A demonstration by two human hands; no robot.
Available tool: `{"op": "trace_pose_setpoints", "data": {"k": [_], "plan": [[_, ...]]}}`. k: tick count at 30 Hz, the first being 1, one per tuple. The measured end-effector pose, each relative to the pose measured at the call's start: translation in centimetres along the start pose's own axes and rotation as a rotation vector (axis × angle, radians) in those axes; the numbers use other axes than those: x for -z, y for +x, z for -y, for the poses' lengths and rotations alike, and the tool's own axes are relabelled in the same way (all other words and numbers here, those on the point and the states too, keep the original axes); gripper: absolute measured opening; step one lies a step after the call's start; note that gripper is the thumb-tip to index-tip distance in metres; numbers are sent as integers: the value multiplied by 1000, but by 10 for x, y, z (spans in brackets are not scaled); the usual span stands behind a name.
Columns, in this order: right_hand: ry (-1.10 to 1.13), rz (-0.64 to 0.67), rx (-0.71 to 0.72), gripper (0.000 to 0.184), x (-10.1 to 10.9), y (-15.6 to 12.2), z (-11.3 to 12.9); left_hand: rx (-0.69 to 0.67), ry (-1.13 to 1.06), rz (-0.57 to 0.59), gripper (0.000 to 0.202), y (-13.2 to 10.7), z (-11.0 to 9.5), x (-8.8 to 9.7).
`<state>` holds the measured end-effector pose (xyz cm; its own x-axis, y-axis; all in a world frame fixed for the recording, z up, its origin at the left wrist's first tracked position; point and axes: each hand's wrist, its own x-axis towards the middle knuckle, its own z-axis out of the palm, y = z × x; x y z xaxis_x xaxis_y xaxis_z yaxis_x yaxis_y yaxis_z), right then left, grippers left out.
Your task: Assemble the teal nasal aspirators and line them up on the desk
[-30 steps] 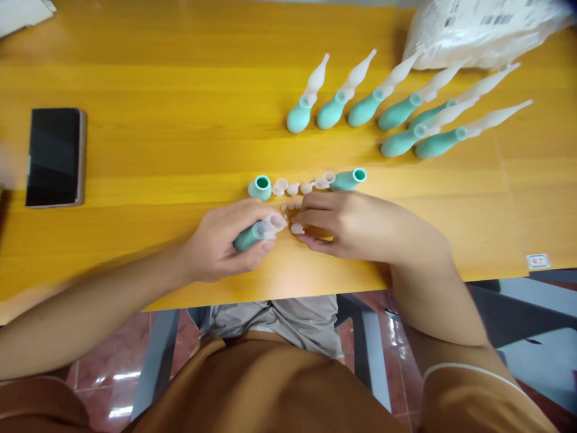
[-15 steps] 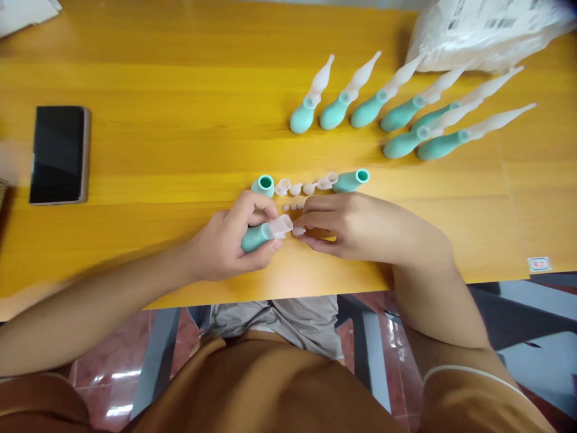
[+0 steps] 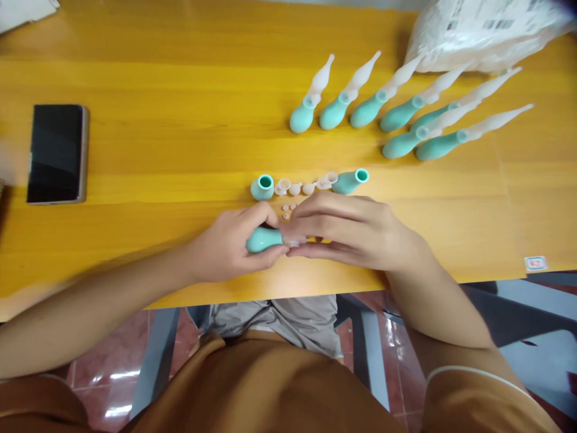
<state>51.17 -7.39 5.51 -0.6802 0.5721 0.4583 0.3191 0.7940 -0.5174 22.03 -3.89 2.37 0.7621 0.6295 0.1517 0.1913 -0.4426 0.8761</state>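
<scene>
My left hand is closed around a teal rubber bulb, which lies sideways with its neck to the right. A clear plastic connector sticks out of that neck. Around the connector, the fingers of my right hand are closed, hiding most of it; any small piece inside the fingers is hidden. Just beyond my hands lie several tiny pale discs. Farther back, clear plastic parts form a row between two loose teal bulbs, a left one and a right one.
Several teal bulbs with clear pointed nozzles stand at the back right. Behind them sits a plastic-wrapped package. A black phone lies on the left of the wooden table. A small label is near the front right edge.
My right hand has moved in to the connector, carrying a small clear piece that is now hidden. The bulb in my left hand has turned level, its connector now pointing right.
</scene>
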Motion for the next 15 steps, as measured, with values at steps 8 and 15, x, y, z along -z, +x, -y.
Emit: {"op": "trace_pose_setpoints", "data": {"k": [8, 15], "plan": [[146, -90, -28, 17, -8, 2, 4, 42, -299, 85, 44, -1, 0, 1], [425, -51, -95, 19, 1, 9, 8, -139, -416, 161, 31, -11, 5, -2]]}}
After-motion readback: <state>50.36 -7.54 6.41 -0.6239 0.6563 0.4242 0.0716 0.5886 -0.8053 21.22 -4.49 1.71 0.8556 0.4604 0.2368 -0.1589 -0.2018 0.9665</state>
